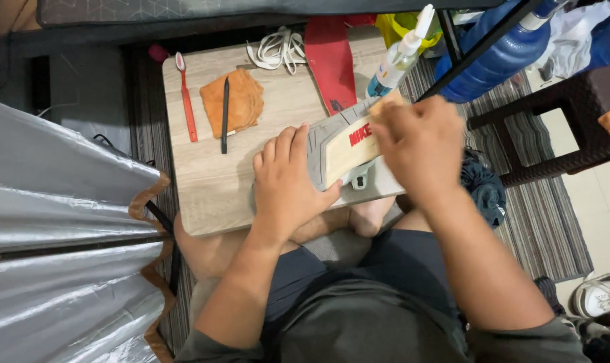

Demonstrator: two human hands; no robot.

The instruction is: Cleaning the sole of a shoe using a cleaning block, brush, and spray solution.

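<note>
A shoe lies sole-up on a small wooden table over my crossed legs. Its sole is grey with a tan middle panel and red lettering. My left hand presses down on the shoe's near end, fingers spread over the grey rubber. My right hand covers the far end and pinches a small tan piece, perhaps a cloth or pad, against the sole's edge. The shoe's upper is hidden beneath it.
On the table lie a red toothbrush, an orange cloth with a black stick across it, white laces, a red insole and a white squeeze bottle. Blue bottles and a dark stool stand right; a silver sheet hangs left.
</note>
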